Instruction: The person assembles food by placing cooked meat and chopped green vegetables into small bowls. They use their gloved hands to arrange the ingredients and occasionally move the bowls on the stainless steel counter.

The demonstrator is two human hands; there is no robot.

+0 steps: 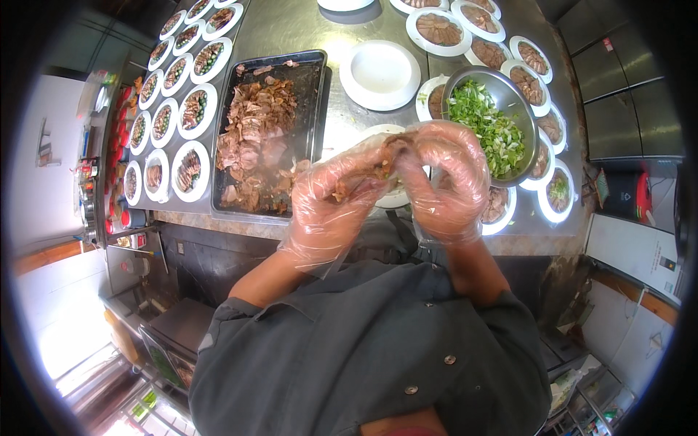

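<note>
Both my hands wear clear plastic gloves and meet over the front of the steel table. My left hand (331,203) is closed round pieces of brown cooked meat (384,168), some showing between its fingers. My right hand (452,182) has its fingers curled, with the fingertips pinching the same meat. Beneath them a white plate (392,199) is mostly hidden. Left of my hands lies a black tray (320,94) of sliced and shredded meat (254,138). Close to my right hand, a steel bowl (525,109) holds chopped green leaves (483,131).
White plates of dark sliced meat and greens (195,112) stand in rows at the left. More plates of pale sliced meat (439,30) fill the right side, some partly under the bowl. Stacked white plates (379,75) stand beyond my hands. The table's front edge (538,245) runs near my body.
</note>
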